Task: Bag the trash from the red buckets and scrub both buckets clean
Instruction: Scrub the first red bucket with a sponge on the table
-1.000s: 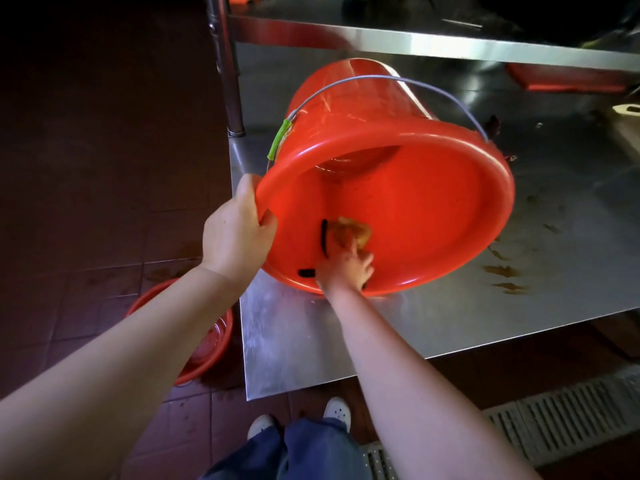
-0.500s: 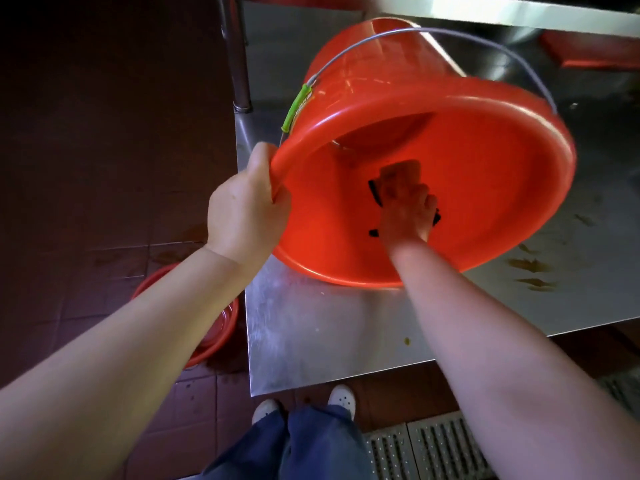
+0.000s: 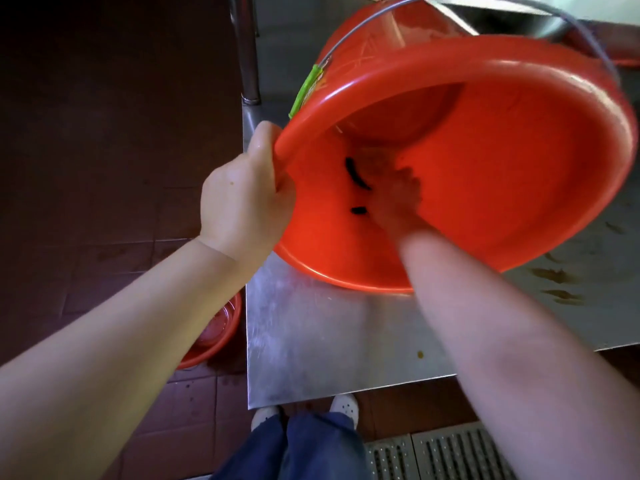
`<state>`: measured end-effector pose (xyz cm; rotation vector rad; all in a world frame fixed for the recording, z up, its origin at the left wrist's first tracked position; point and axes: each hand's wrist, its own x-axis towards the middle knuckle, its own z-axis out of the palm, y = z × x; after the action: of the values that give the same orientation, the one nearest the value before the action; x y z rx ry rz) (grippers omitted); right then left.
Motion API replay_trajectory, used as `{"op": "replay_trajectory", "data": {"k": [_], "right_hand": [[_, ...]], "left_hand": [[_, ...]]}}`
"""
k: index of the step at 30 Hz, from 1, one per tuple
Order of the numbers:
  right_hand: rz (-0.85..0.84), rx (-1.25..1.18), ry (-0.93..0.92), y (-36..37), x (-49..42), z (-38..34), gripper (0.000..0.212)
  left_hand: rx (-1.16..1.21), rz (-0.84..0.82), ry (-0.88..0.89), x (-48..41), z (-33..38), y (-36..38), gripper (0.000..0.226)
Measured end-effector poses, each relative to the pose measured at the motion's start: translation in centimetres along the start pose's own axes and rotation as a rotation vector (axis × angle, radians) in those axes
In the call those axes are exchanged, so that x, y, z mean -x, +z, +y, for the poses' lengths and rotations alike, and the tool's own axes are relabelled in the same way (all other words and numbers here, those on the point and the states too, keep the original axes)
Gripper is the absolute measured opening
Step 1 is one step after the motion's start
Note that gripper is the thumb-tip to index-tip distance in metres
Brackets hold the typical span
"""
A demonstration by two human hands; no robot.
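Since half a second earlier, the right hand (image 3: 394,199) had pushed deeper into the bucket (image 3: 502,161), which lay tilted on its side on the table (image 3: 329,341), mouth toward the person. It could roll or skid off the table's near edge if scrubbing pressure beat the left hand (image 3: 242,202), whose fingers (image 3: 266,143) were curled tight over the rim. Blur hid the right fingers; they seemed closed on a dark-edged pad (image 3: 356,174), though I couldn't tell for sure.
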<state>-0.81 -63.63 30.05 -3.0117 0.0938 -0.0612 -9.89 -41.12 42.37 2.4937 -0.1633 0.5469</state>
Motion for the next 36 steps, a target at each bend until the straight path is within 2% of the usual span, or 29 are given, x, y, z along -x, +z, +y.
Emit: {"op": "replay_trajectory", "data": {"k": [1, 3, 7, 8, 10, 12, 13, 14, 16, 17, 19, 21, 23, 24, 26, 28, 29, 31, 32, 33, 36], "right_hand": [[0.013, 0.152, 0.069, -1.0, -0.2, 1.4, 0.059], [0.100, 0.211, 0.182, -2.9, -0.2, 2.6, 0.053], [0.147, -0.068, 0.471, -1.6, -0.8, -0.1, 0.054], [0.116, -0.200, 0.511, -0.9, -1.4, -1.4, 0.056], [0.005, -0.716, 0.447, -0.7, -2.6, -4.7, 0.052], [-0.097, -1.244, 0.394, -2.1, -2.8, -7.8, 0.031], [-0.127, -1.334, 0.368, -2.8, -2.5, -8.6, 0.026], [-0.140, -1.339, 0.331, -3.1, -2.1, -8.9, 0.028], [-0.193, -1.350, 0.267, -3.1, -1.8, -8.0, 0.047], [-0.147, -1.193, 0.224, -2.8, -1.7, -6.8, 0.053], [-0.069, -0.718, 0.120, -2.6, -1.5, -4.1, 0.052], [-0.169, -0.264, 0.172, -3.1, -1.1, -1.3, 0.051], [-0.044, 0.126, 0.279, -3.1, -0.5, 0.5, 0.048], [0.027, 0.182, 0.299, -2.6, 0.1, 0.7, 0.049], [0.066, 0.064, 0.367, -1.3, 2.2, -1.3, 0.052], [-0.005, -0.195, 0.424, -0.2, 4.7, -4.7, 0.056], [-0.028, -0.378, 0.389, -0.1, 6.0, -6.8, 0.057], [0.002, -0.797, 0.202, -0.9, 8.7, -10.4, 0.051], [0.041, -0.932, 0.114, -1.2, 10.1, -11.4, 0.050], [0.099, -0.931, 0.045, -1.2, 11.4, -11.8, 0.051], [0.136, -0.567, -0.165, -0.1, 15.0, -9.4, 0.061]], "left_hand": [[0.000, 0.004, 0.003, 0.0, 0.1, 0.0, 0.021], [0.015, 0.015, 0.024, -0.1, 0.1, 0.3, 0.020], [0.040, 0.008, 0.113, -0.1, 0.0, 0.8, 0.024], [0.048, -0.002, 0.139, -0.2, -0.1, 0.9, 0.026], [0.063, -0.030, 0.159, -0.2, -0.1, 0.7, 0.030], [0.078, -0.046, 0.147, -0.2, -0.2, 0.4, 0.031], [0.086, -0.049, 0.139, -0.2, -0.3, 0.3, 0.030], [0.089, -0.053, 0.132, -0.2, -0.3, 0.1, 0.028], [0.067, -0.052, 0.113, -0.4, -0.5, 0.0, 0.025], [0.051, -0.040, 0.104, -0.4, -0.6, 0.0, 0.025], [0.031, -0.008, 0.095, -0.7, -0.7, 0.1, 0.024], [0.013, 0.016, 0.096, -0.7, -0.6, 0.3, 0.023], [0.002, 0.029, 0.101, -0.5, -0.4, 0.4, 0.021], [0.003, 0.032, 0.101, -0.4, -0.3, 0.4, 0.020], [0.009, 0.039, 0.098, -0.3, -0.1, 0.5, 0.019], [0.011, 0.028, 0.104, -0.3, 0.2, 0.4, 0.021], [0.015, 0.011, 0.105, -0.3, 0.5, 0.3, 0.022], [0.014, -0.025, 0.099, -0.4, 1.0, 0.0, 0.022], [0.009, -0.034, 0.100, -0.4, 1.3, -0.1, 0.022], [0.004, -0.041, 0.107, -0.4, 1.6, -0.2, 0.021], [-0.014, -0.084, 0.127, -0.5, 2.0, -0.6, 0.025]]}}
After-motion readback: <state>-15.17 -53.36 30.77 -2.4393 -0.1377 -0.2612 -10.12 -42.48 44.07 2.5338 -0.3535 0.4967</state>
